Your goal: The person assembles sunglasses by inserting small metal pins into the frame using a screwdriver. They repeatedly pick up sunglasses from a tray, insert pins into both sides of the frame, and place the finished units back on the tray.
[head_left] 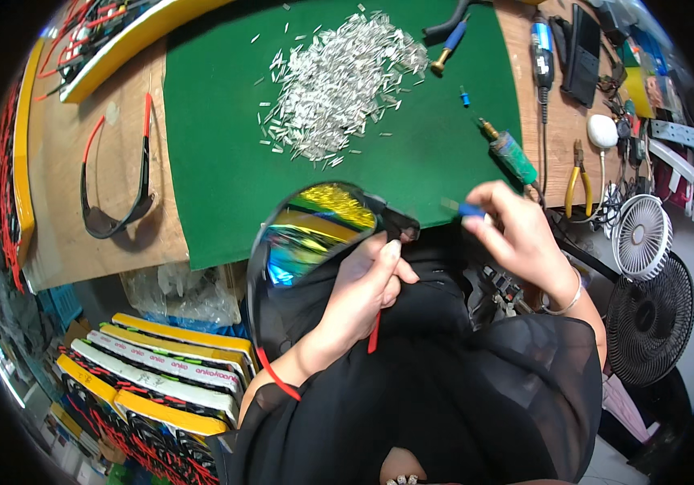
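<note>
My left hand (371, 279) is closed around a pair of sunglasses (315, 230) with a black frame, mirrored rainbow lenses and red temple tips. They are held over my lap at the near edge of the green mat (226, 186). Just right of them, my right hand (517, 230) pinches a small blue-handled tool (470, 210); its pale tip is blurred and points left, apart from the sunglasses. Beyond both hands, a heap of small clear-and-white slivers (339, 85) lies on the mat. A green-handled electric screwdriver (514, 158) rests close to my right hand.
Another pair of sunglasses (120, 218) lies on the brown board at left. Yellow-edged trays (177, 364) of eyewear stand lower left. At right are yellow-handled pliers (579, 182), a white fan (642, 236) and a black fan (650, 319). A blue-handled tool (450, 47) sits at the mat's far right.
</note>
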Tool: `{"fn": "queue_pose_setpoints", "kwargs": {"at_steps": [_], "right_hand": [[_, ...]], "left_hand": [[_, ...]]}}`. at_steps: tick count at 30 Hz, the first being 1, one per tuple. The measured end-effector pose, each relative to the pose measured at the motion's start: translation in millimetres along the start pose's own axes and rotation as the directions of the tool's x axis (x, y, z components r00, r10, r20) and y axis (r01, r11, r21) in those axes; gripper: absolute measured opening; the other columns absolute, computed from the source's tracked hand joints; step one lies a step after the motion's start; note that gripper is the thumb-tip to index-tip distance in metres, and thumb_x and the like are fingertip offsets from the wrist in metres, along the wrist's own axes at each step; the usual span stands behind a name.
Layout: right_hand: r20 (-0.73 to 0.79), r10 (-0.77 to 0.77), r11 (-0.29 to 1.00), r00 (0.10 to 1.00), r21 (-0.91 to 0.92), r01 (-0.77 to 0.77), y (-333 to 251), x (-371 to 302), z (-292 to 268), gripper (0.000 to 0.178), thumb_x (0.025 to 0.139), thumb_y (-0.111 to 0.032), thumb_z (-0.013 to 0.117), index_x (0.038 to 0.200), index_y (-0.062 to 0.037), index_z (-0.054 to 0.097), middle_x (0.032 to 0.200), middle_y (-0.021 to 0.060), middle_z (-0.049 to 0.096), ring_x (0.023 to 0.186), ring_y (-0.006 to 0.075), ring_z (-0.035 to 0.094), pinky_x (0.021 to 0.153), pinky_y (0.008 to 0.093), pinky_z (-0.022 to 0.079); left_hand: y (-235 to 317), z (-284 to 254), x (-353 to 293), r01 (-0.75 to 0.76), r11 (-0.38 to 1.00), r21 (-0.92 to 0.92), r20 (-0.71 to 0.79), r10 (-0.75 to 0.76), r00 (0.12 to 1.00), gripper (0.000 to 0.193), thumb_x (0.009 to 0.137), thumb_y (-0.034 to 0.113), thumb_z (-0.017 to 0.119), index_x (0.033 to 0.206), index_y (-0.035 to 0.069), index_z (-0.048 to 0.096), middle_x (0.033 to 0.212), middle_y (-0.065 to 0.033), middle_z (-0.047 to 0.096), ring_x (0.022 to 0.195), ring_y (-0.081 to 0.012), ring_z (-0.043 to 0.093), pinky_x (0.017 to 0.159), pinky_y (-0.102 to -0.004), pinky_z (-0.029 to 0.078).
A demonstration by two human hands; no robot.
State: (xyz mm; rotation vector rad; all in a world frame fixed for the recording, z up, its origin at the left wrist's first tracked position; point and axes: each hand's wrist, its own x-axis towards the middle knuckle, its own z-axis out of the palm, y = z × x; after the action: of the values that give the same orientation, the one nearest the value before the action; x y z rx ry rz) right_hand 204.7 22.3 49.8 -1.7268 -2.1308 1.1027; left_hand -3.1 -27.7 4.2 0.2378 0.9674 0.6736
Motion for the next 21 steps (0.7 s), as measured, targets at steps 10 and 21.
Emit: {"fn": "queue_pose_setpoints", "kwargs": {"at_steps": [10, 21], "right_hand": [[-0.459, -0.296, 0.918, 0.838, -0.380, 0.116, 9.0, 86.8, 15.7, 0.037, 0.075, -0.001, 0.055, 0.112, -0.0023, 0.048, 0.096, 0.0155, 0.052, 0.093, 0.0309, 0.050, 0.080, 0.0364, 0.042], [-0.776, -0.081, 0.683, 0.626, -0.500, -0.532, 150.0, -39.7, -34.8, 0.031, 0.077, -0.027, 0.064, 0.075, -0.0008, 0.047, 0.093, 0.0183, 0.053, 0.092, 0.0349, 0.047, 0.080, 0.0439, 0.038]], "left_hand": [[2.1, 4.0, -7.1, -0.202, 0.978, -0.054, 0.184, 0.208, 0.961, 0.024, 0.092, 0.021, 0.039, 0.103, 0.002, 0.048, 0.093, -0.0103, 0.058, 0.083, -0.0187, 0.057, 0.077, -0.0307, 0.045], [27.3, 20.3, 12.9, -0.230, 0.963, 0.144, -0.109, 0.246, 0.963, 0.021, 0.095, 0.020, 0.039, 0.088, 0.002, 0.047, 0.074, -0.0084, 0.059, 0.046, -0.0053, 0.040, 0.041, -0.0180, 0.032]]}}
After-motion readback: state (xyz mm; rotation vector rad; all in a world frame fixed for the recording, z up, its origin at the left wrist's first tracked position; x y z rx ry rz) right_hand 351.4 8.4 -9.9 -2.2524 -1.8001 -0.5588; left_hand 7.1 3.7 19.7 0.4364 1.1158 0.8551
